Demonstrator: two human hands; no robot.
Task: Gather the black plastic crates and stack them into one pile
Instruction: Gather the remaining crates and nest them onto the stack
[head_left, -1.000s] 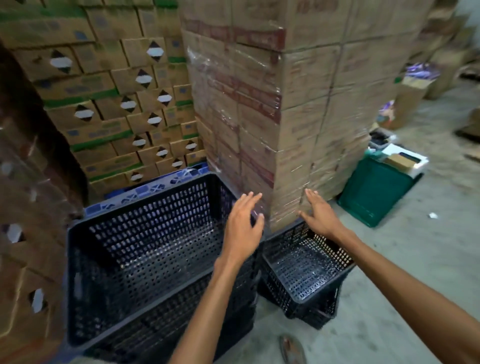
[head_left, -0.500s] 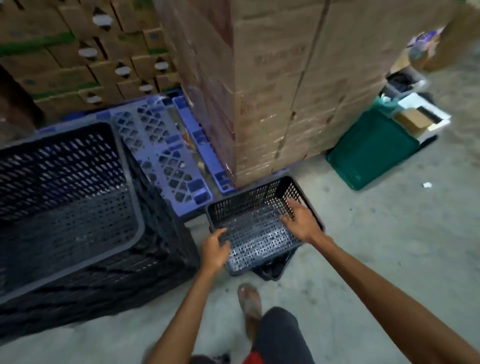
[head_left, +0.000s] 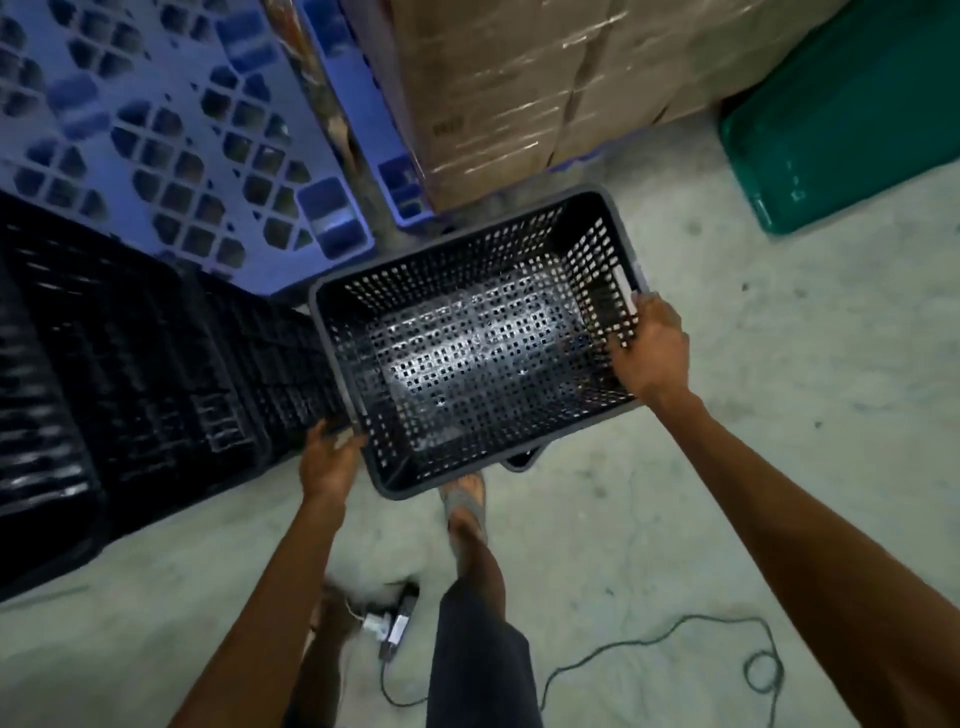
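Note:
A small black perforated plastic crate (head_left: 467, 358) is in front of me, tilted slightly and held by both short ends. My left hand (head_left: 330, 457) grips its near-left rim. My right hand (head_left: 649, 348) grips the right rim beside the handle slot. A corner of another black crate (head_left: 522, 460) peeks out from beneath it on the floor. The big black crate stack (head_left: 130, 374) stands to the left, close beside the small crate.
A blue plastic pallet (head_left: 171, 135) lies behind the big crates. Shrink-wrapped cardboard boxes (head_left: 530, 88) rise straight ahead. A green bin (head_left: 852, 114) sits at the right. My sandalled foot (head_left: 465, 506) is under the crate; a cable and plug (head_left: 395, 623) lie on the concrete floor.
Both hands have closed on the small crate's ends and raised it off the crate below. My view has tipped further down toward the floor.

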